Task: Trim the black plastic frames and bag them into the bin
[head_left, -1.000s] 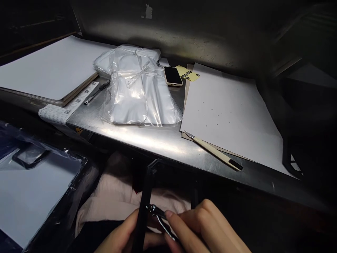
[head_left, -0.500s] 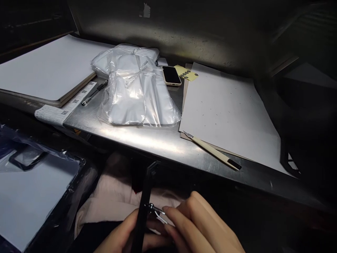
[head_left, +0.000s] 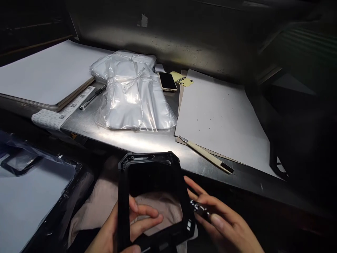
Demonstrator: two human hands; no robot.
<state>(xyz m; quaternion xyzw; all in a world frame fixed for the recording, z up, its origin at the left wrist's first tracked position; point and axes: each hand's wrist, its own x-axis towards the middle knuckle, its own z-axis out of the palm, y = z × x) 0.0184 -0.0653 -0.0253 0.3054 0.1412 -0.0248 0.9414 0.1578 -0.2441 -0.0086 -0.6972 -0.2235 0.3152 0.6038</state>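
My left hand (head_left: 143, 218) grips a black plastic frame (head_left: 123, 203) by its left side and lower edge, some fingers showing through the large opening. The frame stands tilted up, its inner ledge and corner holes facing me. Just right of it, my right hand (head_left: 223, 218) pinches a small shiny metal tool that looks like nail clippers (head_left: 200, 208). Their head lies close to the frame's right side; whether they touch it I cannot tell.
On the metal bench (head_left: 105, 135) lie bagged white sheets (head_left: 131, 102), a phone (head_left: 167, 80), a yellow sticker sheet (head_left: 183, 79), a pen (head_left: 92, 97) and a craft knife (head_left: 206, 154). White boards (head_left: 216, 112) lie right, a stack (head_left: 50, 73) left. A lined box (head_left: 31, 203) stands lower left.
The black frame has turned from nearly edge-on to show its open face. My right hand has moved right, with the nail clippers away from the frame's edge where they were.
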